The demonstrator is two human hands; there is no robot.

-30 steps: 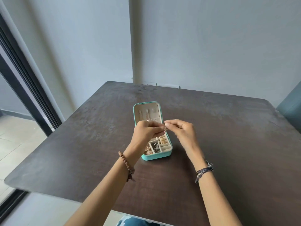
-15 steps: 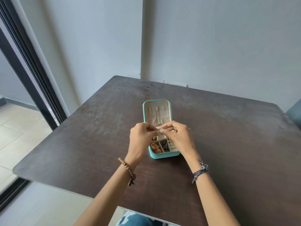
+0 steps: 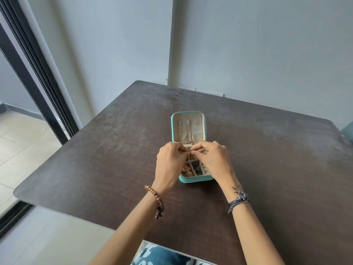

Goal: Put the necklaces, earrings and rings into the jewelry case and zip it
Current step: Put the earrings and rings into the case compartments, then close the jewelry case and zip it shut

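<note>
A small turquoise jewelry case [image 3: 196,179] lies open in the middle of the dark table [image 3: 95,169], its cream lid [image 3: 189,129] folded back flat. The tray holds gold earrings [image 3: 186,169] at the front left and dark pieces [image 3: 197,168] beside them. My left hand [image 3: 169,165] and my right hand [image 3: 214,159] hover over the tray with their fingertips meeting. Together they pinch a small gold piece [image 3: 190,154], too small to identify. My hands hide most of the tray.
The table stands against a grey wall, with its left corner near a dark-framed sliding door [image 3: 32,77]. Blue patterned fabric [image 3: 158,255] shows below the near edge. A teal object [image 3: 346,131] peeks in at the far right.
Both hands have dropped lower over the tray and closed together, still pinching the small piece. The camera has shifted, so the case sits further right in view.
</note>
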